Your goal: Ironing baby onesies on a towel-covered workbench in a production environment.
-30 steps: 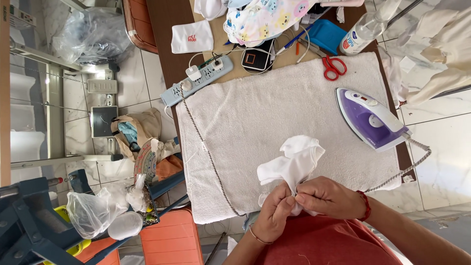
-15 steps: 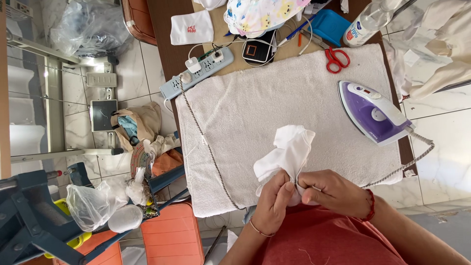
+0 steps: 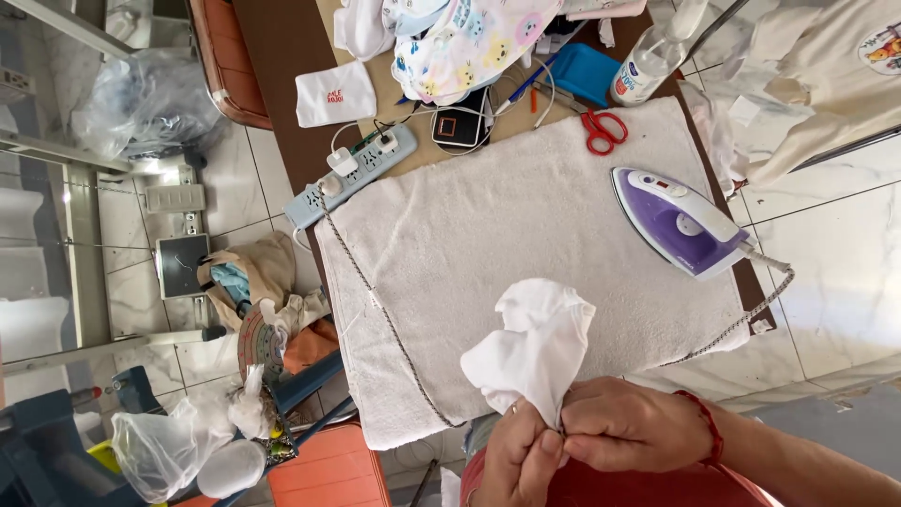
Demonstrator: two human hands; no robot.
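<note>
The cloth (image 3: pixel 531 349) has come lower; one cloth, one iron (image 3: pixel 678 220), both hands (image 3: pixel 631 424) (image 3: pixel 519 462) close together, fingers pinching its edge.

A white towel (image 3: pixel 507 225) covers the table; on its right part a purple and white iron (image 3: pixel 678 220) lies, its braided cord (image 3: pixel 741 324) looping off the towel's edge; red-handled scissors (image 3: pixel 602 130) rest at the far edge. Beyond the towel lie a grey power strip (image 3: pixel 352 176), a blue box (image 3: pixel 583 73) and a clear bottle (image 3: pixel 654 56); an orange stool (image 3: pixel 328 469) stands on the tiled floor below.
</note>
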